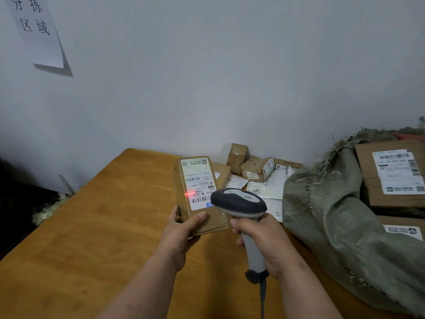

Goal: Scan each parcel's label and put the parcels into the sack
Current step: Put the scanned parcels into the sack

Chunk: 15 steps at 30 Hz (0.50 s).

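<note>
My left hand [184, 229] grips the near end of a long brown parcel [181, 187], tilted up over the wooden table [92, 238]. Its white label [197, 180] faces me, and a red scan line crosses the label's left edge. My right hand [262, 240] holds the handle of a grey barcode scanner [239, 201], whose head points at the label from the right. The green woven sack [333, 215] lies open at the right, with two labelled cardboard boxes [391, 173] inside.
Several small brown parcels [255, 166] and white mailer bags [269, 187] lie on the table behind the scanner, against the wall. A paper sign [36, 31] hangs on the wall at upper left. The scanner's cable [262, 300] runs down toward me.
</note>
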Each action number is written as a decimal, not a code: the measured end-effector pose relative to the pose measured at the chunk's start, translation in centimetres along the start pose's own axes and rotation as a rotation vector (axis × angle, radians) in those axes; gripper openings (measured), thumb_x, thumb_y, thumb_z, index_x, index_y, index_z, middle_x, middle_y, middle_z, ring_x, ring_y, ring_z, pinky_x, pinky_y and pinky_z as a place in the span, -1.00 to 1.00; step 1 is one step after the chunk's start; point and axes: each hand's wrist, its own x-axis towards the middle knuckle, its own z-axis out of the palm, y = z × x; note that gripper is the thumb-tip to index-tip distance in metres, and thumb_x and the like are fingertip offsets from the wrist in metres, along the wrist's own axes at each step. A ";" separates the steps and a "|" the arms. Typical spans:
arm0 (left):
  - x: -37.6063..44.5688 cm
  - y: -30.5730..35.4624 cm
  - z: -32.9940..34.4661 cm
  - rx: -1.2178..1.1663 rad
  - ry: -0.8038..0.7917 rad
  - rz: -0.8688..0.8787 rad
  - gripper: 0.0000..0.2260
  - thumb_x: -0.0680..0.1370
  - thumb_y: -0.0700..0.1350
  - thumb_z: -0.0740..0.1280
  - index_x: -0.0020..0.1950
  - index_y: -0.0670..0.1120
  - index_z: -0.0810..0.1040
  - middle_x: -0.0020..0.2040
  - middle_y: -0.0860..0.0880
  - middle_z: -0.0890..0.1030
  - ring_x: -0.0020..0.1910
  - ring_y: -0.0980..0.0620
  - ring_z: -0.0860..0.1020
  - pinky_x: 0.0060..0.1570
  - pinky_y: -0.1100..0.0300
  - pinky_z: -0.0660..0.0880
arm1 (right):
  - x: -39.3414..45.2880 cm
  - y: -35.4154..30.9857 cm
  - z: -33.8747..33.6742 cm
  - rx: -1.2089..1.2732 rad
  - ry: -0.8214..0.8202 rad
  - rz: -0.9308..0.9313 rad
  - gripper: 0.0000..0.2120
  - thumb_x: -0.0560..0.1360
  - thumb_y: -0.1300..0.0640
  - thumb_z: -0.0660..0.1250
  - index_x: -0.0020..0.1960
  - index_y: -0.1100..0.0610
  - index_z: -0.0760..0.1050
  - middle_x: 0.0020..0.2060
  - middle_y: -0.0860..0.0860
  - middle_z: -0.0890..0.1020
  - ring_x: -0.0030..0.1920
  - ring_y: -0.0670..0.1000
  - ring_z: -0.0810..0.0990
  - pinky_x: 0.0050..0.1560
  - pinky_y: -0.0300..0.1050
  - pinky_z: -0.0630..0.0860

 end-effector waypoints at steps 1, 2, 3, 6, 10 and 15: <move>-0.1 -0.1 0.0 0.001 0.000 -0.002 0.07 0.13 -0.05 0.63 0.57 0.10 0.20 0.22 -0.01 0.59 0.06 -0.04 0.66 -0.04 0.06 0.59 | 0.0 0.0 0.0 0.013 0.012 -0.004 -0.92 0.48 0.16 0.48 -0.03 0.04 0.64 -0.29 -0.02 0.64 -0.30 -0.04 0.60 -0.03 -0.01 0.50; -0.1 -0.1 0.0 0.002 0.000 -0.004 0.05 0.15 -0.06 0.62 0.57 0.09 0.19 0.22 -0.01 0.60 0.06 -0.03 0.66 -0.03 0.06 0.60 | -0.1 -0.1 0.1 0.024 0.022 -0.010 -0.91 0.48 0.16 0.48 -0.02 0.05 0.64 -0.29 -0.02 0.65 -0.29 -0.04 0.60 -0.02 0.00 0.50; -0.2 -0.2 0.0 0.004 -0.002 -0.005 0.04 0.17 -0.07 0.62 0.57 0.09 0.19 0.23 -0.01 0.60 0.06 -0.03 0.66 -0.02 0.06 0.60 | -0.1 -0.1 0.1 0.034 0.027 -0.017 -0.90 0.48 0.16 0.48 -0.02 0.04 0.64 -0.28 -0.02 0.65 -0.29 -0.03 0.61 -0.02 0.00 0.51; -0.4 -0.4 -0.1 0.007 -0.006 -0.011 0.05 0.17 -0.06 0.62 0.58 0.10 0.18 0.23 -0.01 0.60 0.06 -0.03 0.66 0.02 0.04 0.59 | -0.3 -0.4 0.0 0.051 0.031 -0.039 -0.94 0.49 0.17 0.48 -0.06 0.03 0.66 -0.30 -0.02 0.65 -0.28 -0.01 0.60 -0.07 -0.02 0.53; -0.5 -0.7 -0.1 0.019 -0.004 -0.019 0.09 0.12 -0.04 0.63 0.58 0.12 0.19 0.20 0.00 0.62 0.05 -0.03 0.67 0.01 0.04 0.59 | -0.5 -0.5 -0.2 0.034 0.037 -0.052 -0.97 0.49 0.17 0.47 -0.08 0.07 0.65 -0.33 -0.02 0.64 -0.30 -0.03 0.60 -0.10 -0.05 0.51; -0.6 -0.8 0.0 0.032 -0.014 -0.018 0.10 0.10 -0.02 0.64 0.58 0.11 0.21 0.21 0.00 0.62 0.06 -0.03 0.67 0.03 0.03 0.59 | -0.8 -0.6 -0.3 0.027 0.040 -0.051 -0.93 0.48 0.17 0.48 -0.15 0.03 0.65 -0.34 -0.03 0.64 -0.32 -0.04 0.60 -0.12 -0.05 0.49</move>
